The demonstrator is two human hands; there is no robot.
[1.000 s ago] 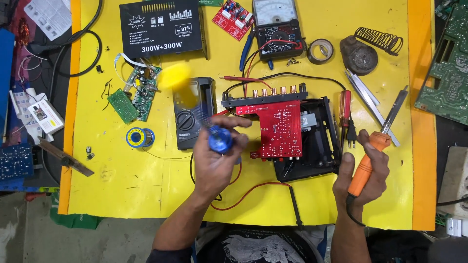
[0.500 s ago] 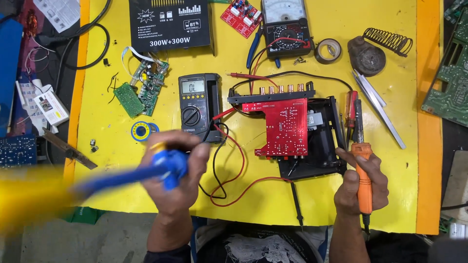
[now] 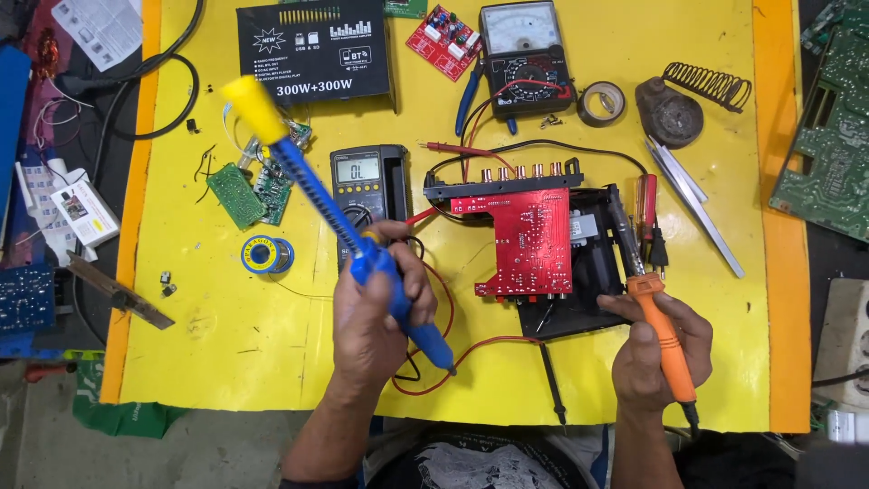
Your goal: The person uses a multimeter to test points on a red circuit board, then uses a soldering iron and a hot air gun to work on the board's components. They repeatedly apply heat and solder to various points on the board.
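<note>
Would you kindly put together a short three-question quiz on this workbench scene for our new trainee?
1. True or false: the left hand holds a blue desoldering pump with a yellow plunger end.
2. What colour is the handle of the soldering iron in the right hand?
3. Which lies nearest left of the red circuit board? A) digital multimeter B) roll of tape C) tweezers

Key
1. True
2. Orange
3. A
</note>
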